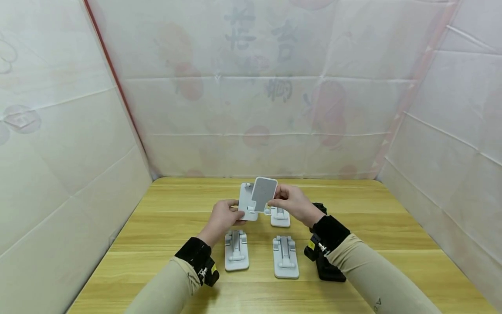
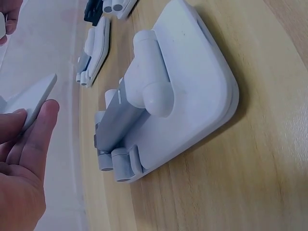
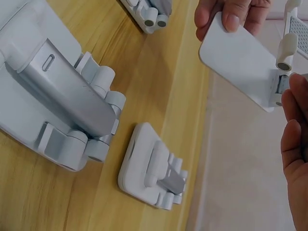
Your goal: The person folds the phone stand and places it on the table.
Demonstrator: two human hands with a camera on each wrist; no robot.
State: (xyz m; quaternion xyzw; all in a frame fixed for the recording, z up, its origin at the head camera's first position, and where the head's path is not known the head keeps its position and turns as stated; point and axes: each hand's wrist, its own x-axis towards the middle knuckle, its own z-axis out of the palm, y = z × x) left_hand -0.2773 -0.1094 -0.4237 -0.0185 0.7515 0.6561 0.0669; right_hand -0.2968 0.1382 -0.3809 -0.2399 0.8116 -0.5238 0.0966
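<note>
Between both hands, above the table, is a white folding phone stand, opened out. My left hand [image 1: 223, 216] pinches its flat white base plate [image 1: 245, 203] at the lower left edge, thumb on top. My right hand [image 1: 294, 200] grips the right edge of its upper plate [image 1: 265, 194], which bears a grey pad and overlaps the base in the head view. In the right wrist view, the base plate [image 3: 238, 57] is held by the left hand's fingers at top. A hinge joint [image 3: 284, 62] shows near the right hand [image 3: 298, 125].
Folded white phone stands lie on the wooden table: one near left [image 1: 236, 253], one near right [image 1: 286, 259], one behind [image 1: 280, 219] below the right hand. A black stand [image 1: 331, 269] lies under the right wrist, partly hidden. Pale sheeting [image 1: 255, 109] walls the back and sides.
</note>
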